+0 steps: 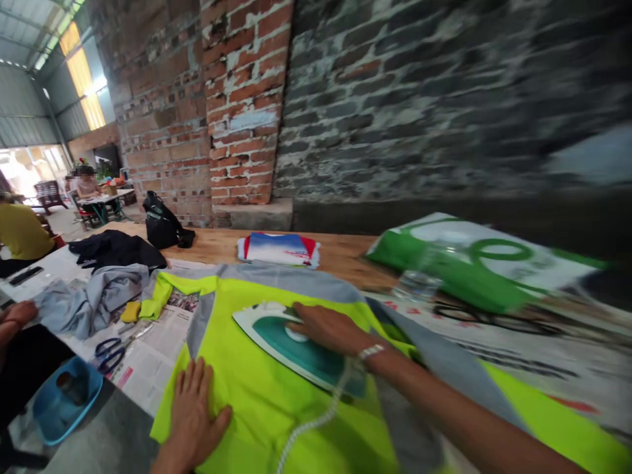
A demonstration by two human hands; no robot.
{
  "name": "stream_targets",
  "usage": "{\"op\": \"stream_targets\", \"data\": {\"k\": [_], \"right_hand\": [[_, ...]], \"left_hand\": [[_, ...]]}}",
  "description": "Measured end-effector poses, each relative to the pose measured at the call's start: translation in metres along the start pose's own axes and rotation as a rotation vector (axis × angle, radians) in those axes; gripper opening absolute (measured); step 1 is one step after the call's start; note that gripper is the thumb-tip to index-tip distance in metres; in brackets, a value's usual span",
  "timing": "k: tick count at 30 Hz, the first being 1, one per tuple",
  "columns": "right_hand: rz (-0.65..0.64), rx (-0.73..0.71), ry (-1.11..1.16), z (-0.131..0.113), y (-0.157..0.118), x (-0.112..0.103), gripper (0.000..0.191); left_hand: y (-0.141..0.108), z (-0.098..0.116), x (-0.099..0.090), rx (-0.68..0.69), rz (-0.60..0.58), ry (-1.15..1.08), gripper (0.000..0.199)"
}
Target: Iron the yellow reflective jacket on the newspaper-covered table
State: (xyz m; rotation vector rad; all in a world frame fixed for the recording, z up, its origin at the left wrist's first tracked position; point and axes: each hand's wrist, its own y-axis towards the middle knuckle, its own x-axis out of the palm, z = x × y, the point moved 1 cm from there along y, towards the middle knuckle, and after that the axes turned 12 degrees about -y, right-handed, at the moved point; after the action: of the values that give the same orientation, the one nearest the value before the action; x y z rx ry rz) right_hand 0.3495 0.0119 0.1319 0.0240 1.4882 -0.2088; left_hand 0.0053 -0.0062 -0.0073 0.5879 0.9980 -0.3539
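My right hand is shut around the handle of a teal and white steam iron, which rests on a neon yellow and grey garment. A white braided cord runs from the iron's rear toward the bottom of the view. My left hand lies flat on the yellow fabric, fingers spread, holding nothing. Under the garment, newspaper covers the wooden table. Blue-handled scissors lie on the paper, left of my left hand.
A co-worker's hand shows at far left, near a blue container. Grey cloth, a dark garment, a folded shirt, a black bag and a green package lie on the table before a brick wall.
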Motion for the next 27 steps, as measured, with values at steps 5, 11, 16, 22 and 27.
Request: {"op": "stream_targets", "data": {"k": [5, 11, 16, 22, 27], "right_hand": [[-0.076, 0.179, -0.026, 0.013, 0.031, -0.030, 0.039], [-0.118, 0.044, -0.011, 0.003, 0.002, -0.040, 0.037], [-0.122, -0.159, 0.012, -0.030, -0.059, -0.035, 0.037], [-0.092, -0.208, -0.006, -0.047, -0.084, -0.032, 0.034], [-0.068, -0.128, -0.038, -0.034, -0.042, -0.038, 0.035]], "left_hand": [[0.006, -0.012, 0.000, 0.155, 0.127, 0.165, 0.066], [0.009, -0.008, -0.001, 0.172, 0.179, 0.182, 0.063], [0.013, -0.011, 0.001, 0.138, 0.147, 0.167, 0.064], [0.014, -0.018, 0.009, 0.147, 0.177, 0.144, 0.064], [0.013, -0.019, 0.009, 0.171, 0.214, 0.174, 0.061]]}}
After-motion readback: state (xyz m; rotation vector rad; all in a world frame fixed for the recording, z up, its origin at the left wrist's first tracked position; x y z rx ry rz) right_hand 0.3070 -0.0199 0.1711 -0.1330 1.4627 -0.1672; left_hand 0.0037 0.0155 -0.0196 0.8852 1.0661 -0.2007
